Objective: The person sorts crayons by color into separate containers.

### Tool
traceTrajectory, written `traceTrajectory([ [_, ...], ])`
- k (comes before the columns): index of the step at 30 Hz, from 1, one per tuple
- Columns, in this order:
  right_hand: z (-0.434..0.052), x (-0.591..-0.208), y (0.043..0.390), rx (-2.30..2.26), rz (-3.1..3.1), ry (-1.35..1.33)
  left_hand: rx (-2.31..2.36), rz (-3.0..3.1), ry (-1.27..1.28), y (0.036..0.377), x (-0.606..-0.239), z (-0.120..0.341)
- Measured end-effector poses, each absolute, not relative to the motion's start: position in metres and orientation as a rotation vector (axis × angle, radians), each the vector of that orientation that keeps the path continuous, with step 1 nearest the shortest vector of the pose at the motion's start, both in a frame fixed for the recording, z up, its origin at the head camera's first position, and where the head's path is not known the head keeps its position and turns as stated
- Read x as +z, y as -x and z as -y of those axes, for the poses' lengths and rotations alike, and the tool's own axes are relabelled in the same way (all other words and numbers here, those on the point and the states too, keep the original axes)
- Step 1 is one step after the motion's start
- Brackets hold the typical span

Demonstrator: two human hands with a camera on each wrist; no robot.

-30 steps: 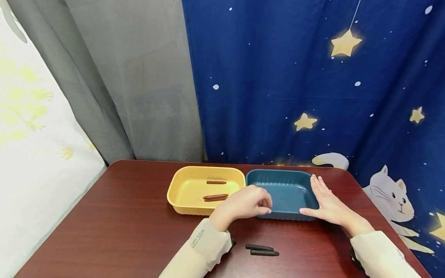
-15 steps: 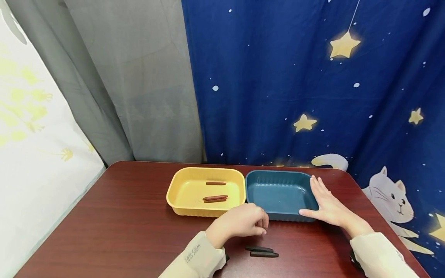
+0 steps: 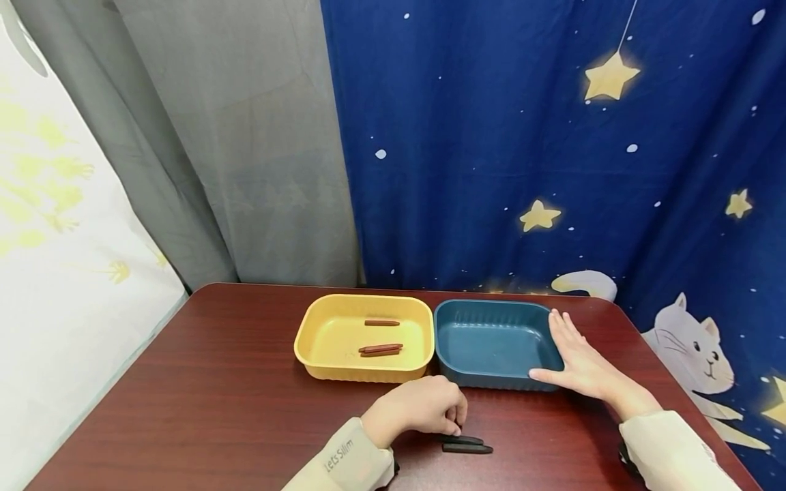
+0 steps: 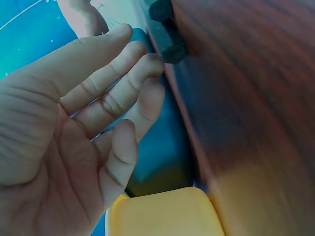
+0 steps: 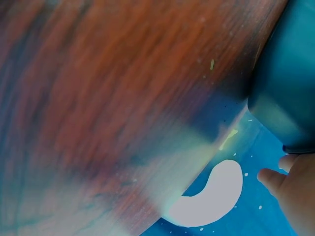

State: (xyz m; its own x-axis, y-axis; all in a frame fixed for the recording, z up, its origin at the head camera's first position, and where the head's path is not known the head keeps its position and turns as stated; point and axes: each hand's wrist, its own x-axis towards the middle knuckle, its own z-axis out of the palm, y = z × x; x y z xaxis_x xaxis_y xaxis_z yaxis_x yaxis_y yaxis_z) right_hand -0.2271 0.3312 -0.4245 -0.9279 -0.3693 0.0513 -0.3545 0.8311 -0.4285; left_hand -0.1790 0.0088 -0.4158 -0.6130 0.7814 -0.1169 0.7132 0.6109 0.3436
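Two black sticks (image 3: 462,440) (image 3: 468,449) lie side by side on the dark wood table (image 3: 215,395) near its front edge. My left hand (image 3: 453,424) reaches down over them, and its fingertips (image 4: 153,63) touch the end of a black stick (image 4: 170,49); no pinch shows. My right hand (image 3: 571,358) lies flat against the right side of the empty blue tray (image 3: 491,372). Left of it, touching, stands the yellow tray (image 3: 319,361) with three brown sticks (image 3: 381,349) inside.
A blue curtain with stars and a cat hangs behind the table and along its right (image 3: 552,170). A grey curtain (image 3: 245,150) and white cloth (image 3: 61,273) stand at the left. Bare tabletop spreads left of the trays.
My left hand has drawn back from the blue tray's front rim and lowered onto the black sticks. The right hand and both trays have stayed put.
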Motion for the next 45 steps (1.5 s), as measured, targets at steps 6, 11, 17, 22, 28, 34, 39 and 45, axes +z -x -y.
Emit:
traceTrajectory([
  [6,-0.330,-0.425,0.225,-0.684,-2.969,0.568,0.369,-2.555,-1.222,0.178,-0.421,-0.007],
  [11,-0.330,-0.423,0.226,-0.670,-2.981,0.566,0.363,-2.530,-1.204,0.178,-0.421,-0.007],
  [17,-0.329,-0.423,0.226,-0.681,-2.978,0.574,0.360,-2.507,-1.219,0.179,-0.422,-0.006],
  [22,-0.328,-0.426,0.225,-0.680,-2.969,0.561,0.359,-2.499,-1.220,0.180,-0.424,-0.005],
  [28,-0.329,-0.427,0.225,-0.669,-2.970,0.543,0.381,-2.467,-1.213,0.182,-0.424,-0.004],
  [34,-0.330,-0.424,0.225,-0.657,-2.970,0.546,0.410,-2.479,-1.225,0.182,-0.419,-0.004],
  [39,-0.330,-0.423,0.226,-0.658,-2.961,0.551,0.454,-2.463,-1.251,0.182,-0.411,-0.002],
  [45,-0.329,-0.422,0.226,-0.659,-2.961,0.561,0.465,-2.473,-1.275,0.184,-0.401,0.000],
])
